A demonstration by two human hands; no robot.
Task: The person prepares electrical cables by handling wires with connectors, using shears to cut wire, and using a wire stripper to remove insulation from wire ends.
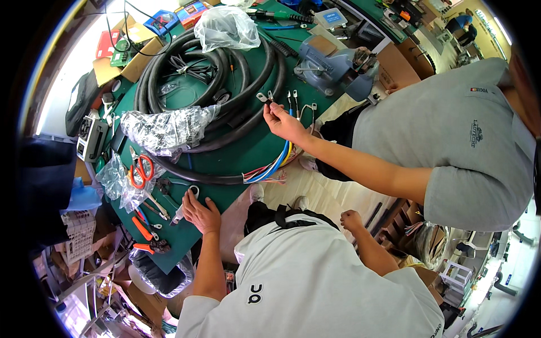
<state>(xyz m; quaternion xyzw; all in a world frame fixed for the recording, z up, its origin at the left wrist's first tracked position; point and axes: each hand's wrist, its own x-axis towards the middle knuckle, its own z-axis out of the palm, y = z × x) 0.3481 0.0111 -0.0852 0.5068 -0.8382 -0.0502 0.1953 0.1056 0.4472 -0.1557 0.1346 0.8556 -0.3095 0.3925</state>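
Observation:
My left hand (201, 214) rests at the near edge of the green table, fingers stretched and thumb apart. A metal ring lug (194, 190) lies at its fingertips, and a small silver piece (177, 216) sits beside its fingers. Down at my right side hangs my right hand (352, 221), its fingers curled in with nothing visible in them. A co-worker's hand (284, 123) on the right pinches a wire end with a metal lug (262, 97). Blue, yellow and red wires (276, 165) fan out of the thick black cable (208, 178) between us.
Coiled black cable (149, 84) fills much of the green table (180, 248). Plastic wrap (163, 129), red-handled scissors (141, 170) and orange-handled pliers (143, 228) lie left of my left hand. A blue-grey bench machine (321, 62) stands far right; the co-worker in grey (428, 124) stands close by.

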